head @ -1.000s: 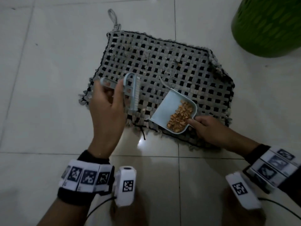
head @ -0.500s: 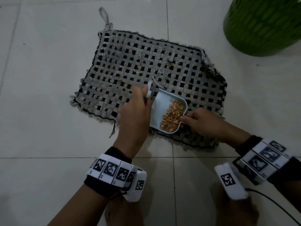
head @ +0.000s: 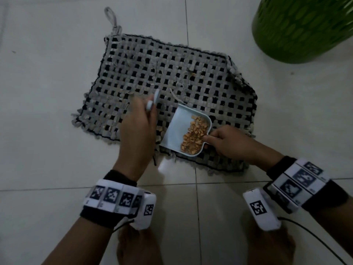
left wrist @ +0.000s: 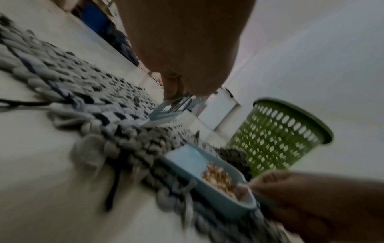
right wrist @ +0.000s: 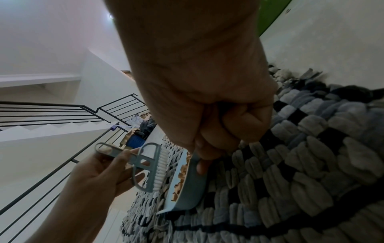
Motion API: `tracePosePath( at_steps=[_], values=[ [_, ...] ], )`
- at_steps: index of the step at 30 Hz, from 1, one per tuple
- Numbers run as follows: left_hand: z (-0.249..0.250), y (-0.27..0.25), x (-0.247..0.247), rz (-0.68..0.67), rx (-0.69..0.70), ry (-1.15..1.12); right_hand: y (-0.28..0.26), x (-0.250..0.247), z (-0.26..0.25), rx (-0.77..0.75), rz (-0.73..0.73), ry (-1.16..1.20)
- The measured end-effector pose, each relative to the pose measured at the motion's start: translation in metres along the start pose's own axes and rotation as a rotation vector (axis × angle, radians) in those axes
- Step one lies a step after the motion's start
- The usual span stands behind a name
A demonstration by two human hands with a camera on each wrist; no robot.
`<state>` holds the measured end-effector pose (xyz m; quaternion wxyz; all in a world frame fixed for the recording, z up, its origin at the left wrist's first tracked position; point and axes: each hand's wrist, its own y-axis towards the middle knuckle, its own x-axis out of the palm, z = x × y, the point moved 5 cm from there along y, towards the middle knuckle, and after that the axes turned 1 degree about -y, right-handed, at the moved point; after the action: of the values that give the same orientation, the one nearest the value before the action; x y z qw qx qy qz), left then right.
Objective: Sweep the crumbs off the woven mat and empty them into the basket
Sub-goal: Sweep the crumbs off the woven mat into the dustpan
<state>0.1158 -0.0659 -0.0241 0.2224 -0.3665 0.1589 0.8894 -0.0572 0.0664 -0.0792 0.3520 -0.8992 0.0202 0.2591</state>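
A grey and black woven mat [head: 172, 77] lies on the tiled floor. On its near edge sits a light blue dustpan [head: 177, 131] holding a heap of orange crumbs [head: 194, 132]. My right hand [head: 227, 144] grips the dustpan's handle at its right side. My left hand [head: 137, 131] holds a small blue brush [right wrist: 149, 167] just left of the pan's open edge, its white bristles facing the pan. A crumb [head: 192, 73] lies further back on the mat. The green basket [head: 303, 25] stands at the far right.
White floor tiles [head: 47, 111] surround the mat. The mat's hanging loop [head: 112, 18] sticks out at its far left corner. A stair railing [right wrist: 62, 115] and some bags show far behind in the right wrist view.
My left hand has carried the brush from the mat's left side to right beside the dustpan. The right hand and the dustpan have stayed in place.
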Motion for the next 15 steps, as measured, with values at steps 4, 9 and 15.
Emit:
tracePosePath(
  at_steps=[4, 9, 15],
  values=[
    [0.024, -0.022, 0.025, -0.115, 0.039, -0.103, 0.002, 0.0, 0.001, 0.011, -0.006, 0.007],
    [0.03, -0.026, 0.003, 0.011, -0.025, -0.27, 0.0, 0.0, 0.002, -0.003, -0.009, 0.008],
    [-0.003, -0.007, -0.014, 0.145, -0.072, -0.165, 0.0, -0.001, 0.002, -0.01, 0.008, -0.005]
  ],
)
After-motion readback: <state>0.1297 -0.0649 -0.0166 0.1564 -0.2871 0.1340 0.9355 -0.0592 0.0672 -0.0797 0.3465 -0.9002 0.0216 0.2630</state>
